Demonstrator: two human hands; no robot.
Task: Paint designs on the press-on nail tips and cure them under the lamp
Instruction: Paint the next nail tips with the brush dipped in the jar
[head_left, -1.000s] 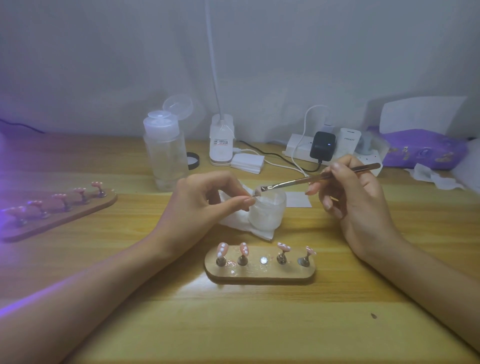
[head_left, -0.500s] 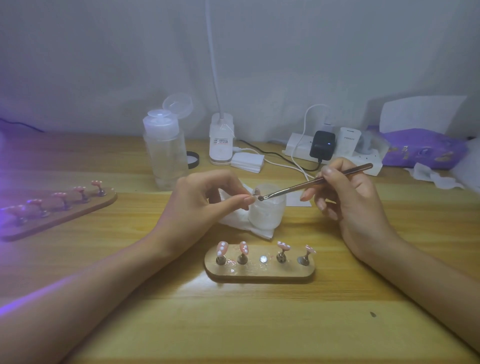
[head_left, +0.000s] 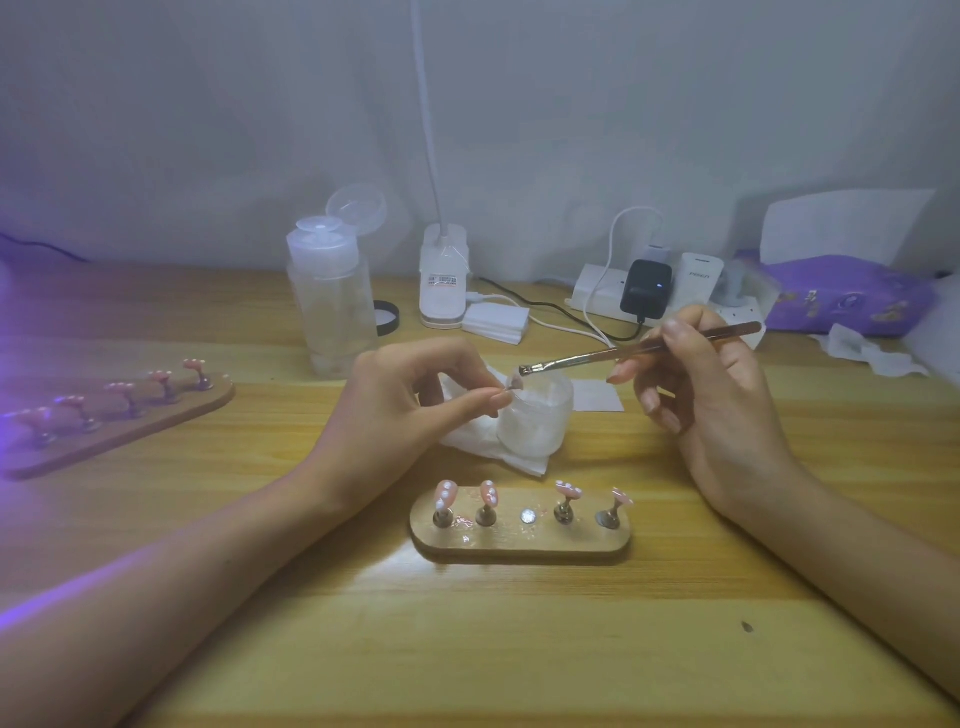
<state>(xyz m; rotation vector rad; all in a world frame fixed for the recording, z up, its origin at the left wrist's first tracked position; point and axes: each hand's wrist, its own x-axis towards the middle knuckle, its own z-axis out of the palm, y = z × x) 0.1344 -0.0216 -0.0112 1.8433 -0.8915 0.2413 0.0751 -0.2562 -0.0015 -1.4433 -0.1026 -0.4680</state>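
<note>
You have two wooden stands on the table. The near stand sits at your 6 o'clock and carries four mounted tips on pegs, two on each side of one bare shiny socket in the middle. The far stand lies well apart at 9 o'clock and carries five purple-lit tips.

Your left hand pinches one loose nail tip between thumb and forefinger, the other fingers curled behind, just above the rim of the single white jar at 12 o'clock of the near stand. Your right hand, at 2 o'clock, grips the one brush like a pen, with its bristles pointing left at the pinched tip. The jar stands on one crumpled tissue. One clear bottle with its flip cap open stands at 11 o'clock.

The pinched tip is small and blurred, so you cannot read its design or tell whether the bristles touch it. Your fingers hide whatever it is mounted on. The far stand's left end washes out in purple glare, whose source is cut off at the frame edge. The white lamp stem runs out of the top of the frame.
</note>
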